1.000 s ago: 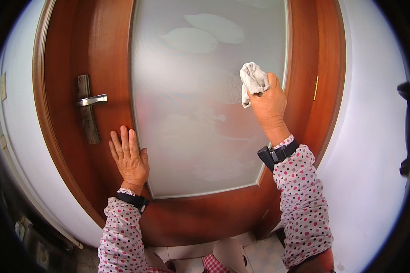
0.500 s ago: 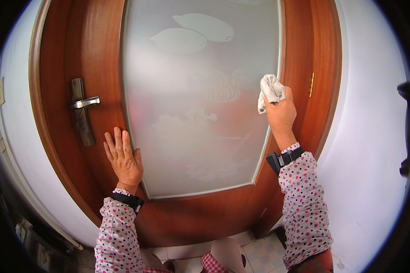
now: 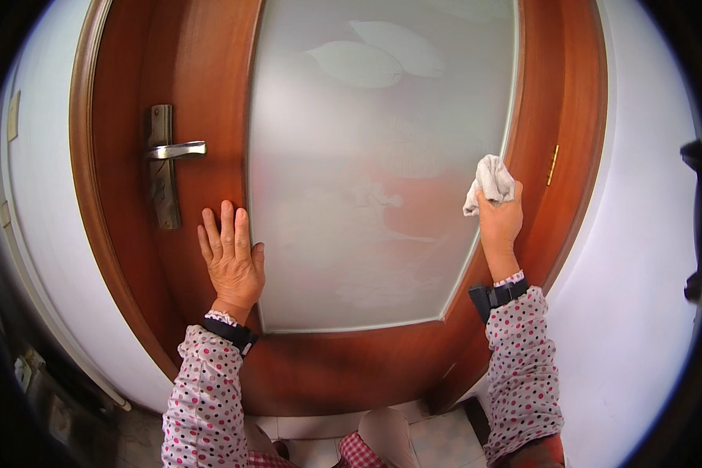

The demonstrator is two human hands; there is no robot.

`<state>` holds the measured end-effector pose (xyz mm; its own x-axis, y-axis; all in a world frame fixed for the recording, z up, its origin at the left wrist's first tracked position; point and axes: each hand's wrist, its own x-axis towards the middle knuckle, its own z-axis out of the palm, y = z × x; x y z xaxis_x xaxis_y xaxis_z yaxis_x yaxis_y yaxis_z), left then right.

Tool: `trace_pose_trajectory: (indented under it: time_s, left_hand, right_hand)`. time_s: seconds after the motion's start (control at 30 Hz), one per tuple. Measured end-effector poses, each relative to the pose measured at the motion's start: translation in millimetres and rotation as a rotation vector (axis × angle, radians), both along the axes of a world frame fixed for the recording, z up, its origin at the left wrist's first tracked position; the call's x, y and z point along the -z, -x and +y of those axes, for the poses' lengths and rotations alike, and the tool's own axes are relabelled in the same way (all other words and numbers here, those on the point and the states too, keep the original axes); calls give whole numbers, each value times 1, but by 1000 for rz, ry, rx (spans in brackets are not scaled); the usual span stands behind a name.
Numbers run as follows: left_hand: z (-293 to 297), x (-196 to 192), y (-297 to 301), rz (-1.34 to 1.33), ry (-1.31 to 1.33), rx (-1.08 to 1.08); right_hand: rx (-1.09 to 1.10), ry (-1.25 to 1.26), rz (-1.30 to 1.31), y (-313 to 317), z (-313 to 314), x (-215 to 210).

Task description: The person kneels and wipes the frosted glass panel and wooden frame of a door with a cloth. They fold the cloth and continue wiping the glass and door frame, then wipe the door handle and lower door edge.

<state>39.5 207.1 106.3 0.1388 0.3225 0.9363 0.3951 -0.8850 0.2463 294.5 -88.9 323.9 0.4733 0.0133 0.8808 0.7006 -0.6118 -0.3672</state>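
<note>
A brown wooden door with a frosted glass panel stands in front of me. Flat on the wood just left of the glass lies my left hand, fingers stretched and holding nothing. My right hand is closed round a crumpled whitish cloth at the right edge of the panel. The cloth covers a bit of the glass border there. Faint leaf and flower shapes show in the glass.
A metal door handle juts out above and left of my left hand. A brass hinge sits on the right side. White walls flank the door frame, and pale floor tiles lie below. Dark items stand at lower left.
My right hand and the cloth have slid down along the glass's right edge. The view has shifted, so the door appears further right. My left hand stays flat on the wood.
</note>
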Motion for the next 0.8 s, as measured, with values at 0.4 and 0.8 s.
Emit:
trace_pose_trajectory:
  time_s: [0.4, 0.8]
  left_hand:
    - [-9, -46, 13, 22, -42, -1]
    - [-52, -102, 33, 16, -144, -46]
  right_hand:
    - [-247, -88, -47, -3, 0, 11]
    - [-456, -49, -188, 106, 60, -34]
